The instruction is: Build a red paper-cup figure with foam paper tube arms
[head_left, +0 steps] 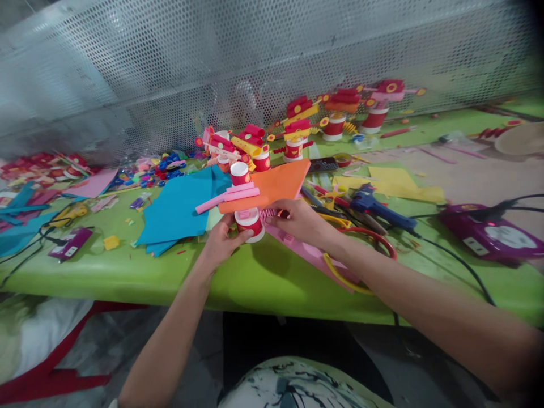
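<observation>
My left hand (221,243) is closed around a small red-and-white paper cup (254,233) near the table's front edge. Pink paper rolls (232,195) and an orange paper roll (244,204) lie across above this cup. From the cup's right side sticks out a pink paper coil (267,213), which the fingers of my right hand (304,224) pinch at its outer end. Just behind the rolls stands another red-and-white cup (240,173). An orange paper sheet (283,180) lies behind my right hand, and blue sheets (178,201) are to the left.
Several finished-looking cup figures (374,116) line the back by a perforated metal screen (272,56). To my right are a blue glue gun (374,207), scissors with a red handle (382,241) and a purple power strip (493,229). A second purple socket (70,243) sits left.
</observation>
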A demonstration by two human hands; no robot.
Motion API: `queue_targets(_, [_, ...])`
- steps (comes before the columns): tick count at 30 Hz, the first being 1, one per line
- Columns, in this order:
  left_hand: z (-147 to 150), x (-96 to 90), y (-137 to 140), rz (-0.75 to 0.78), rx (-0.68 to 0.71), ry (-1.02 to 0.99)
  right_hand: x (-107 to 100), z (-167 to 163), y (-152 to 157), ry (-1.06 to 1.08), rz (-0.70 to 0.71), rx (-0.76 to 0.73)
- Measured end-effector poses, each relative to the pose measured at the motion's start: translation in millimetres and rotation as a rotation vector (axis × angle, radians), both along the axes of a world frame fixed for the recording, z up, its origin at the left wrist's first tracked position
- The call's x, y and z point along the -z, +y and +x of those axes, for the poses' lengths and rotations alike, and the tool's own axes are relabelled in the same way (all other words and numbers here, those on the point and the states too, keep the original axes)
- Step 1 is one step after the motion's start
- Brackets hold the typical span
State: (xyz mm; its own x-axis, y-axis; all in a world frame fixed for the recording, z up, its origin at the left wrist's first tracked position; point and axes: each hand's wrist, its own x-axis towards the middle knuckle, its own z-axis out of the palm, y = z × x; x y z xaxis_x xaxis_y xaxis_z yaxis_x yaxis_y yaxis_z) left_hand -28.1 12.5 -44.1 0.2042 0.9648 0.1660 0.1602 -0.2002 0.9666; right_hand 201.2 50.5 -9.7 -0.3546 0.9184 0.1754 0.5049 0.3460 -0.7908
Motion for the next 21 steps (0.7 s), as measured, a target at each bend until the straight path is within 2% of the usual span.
queue_targets(9, [0.0, -0.7, 0.3, 0.007, -0.004, 0.029, 4.6, -1.4, 0.7, 0.008, -0.020, -0.023])
queue_targets(21, [0.2, 1.4, 1.1, 0.016, -0.004, 0.023, 6.1, -8.3, 3.5, -0.043, 0.027, -0.054])
